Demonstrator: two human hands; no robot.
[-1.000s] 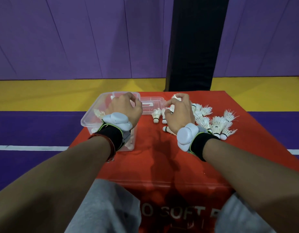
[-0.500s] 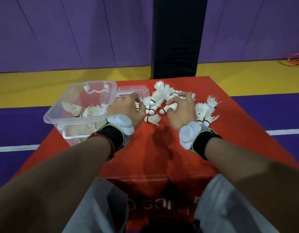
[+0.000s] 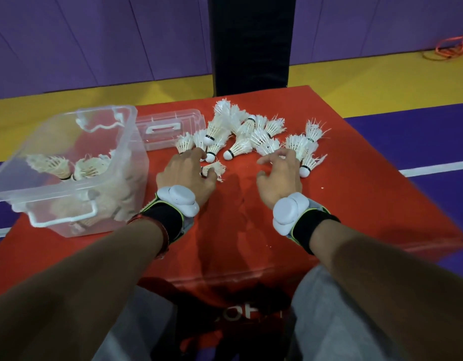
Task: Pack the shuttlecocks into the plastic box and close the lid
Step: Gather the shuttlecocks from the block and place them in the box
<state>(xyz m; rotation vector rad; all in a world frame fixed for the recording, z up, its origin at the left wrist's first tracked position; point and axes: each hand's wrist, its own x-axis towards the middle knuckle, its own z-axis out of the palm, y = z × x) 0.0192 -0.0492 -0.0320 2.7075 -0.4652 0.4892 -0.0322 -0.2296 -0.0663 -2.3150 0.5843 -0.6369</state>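
A clear plastic box (image 3: pixel 134 142) stands open at the left of the red padded block (image 3: pixel 355 204), with several white shuttlecocks (image 3: pixel 88 168) inside. Its clear lid (image 3: pixel 170 128) lies flat just behind and to the right of it. A loose pile of shuttlecocks (image 3: pixel 241 134) covers the middle of the block. My left hand (image 3: pixel 184 175) is at the pile's near left edge, thumb and fingers pinching a shuttlecock (image 3: pixel 214 168) that lies on its side. My right hand (image 3: pixel 280 175) hovers at the pile's near right edge, fingers spread and bent, holding nothing.
A black padded post (image 3: pixel 251 43) rises right behind the block. The block's right edge drops to a purple floor with a white line (image 3: pixel 433 169). An orange cable (image 3: pixel 452 48) lies far back at the right. My knees are against the block's front.
My left hand has left the box and come right to the pile, taking a lone shuttlecock. My right hand has opened and spread its fingers. The view has shifted down and closer.
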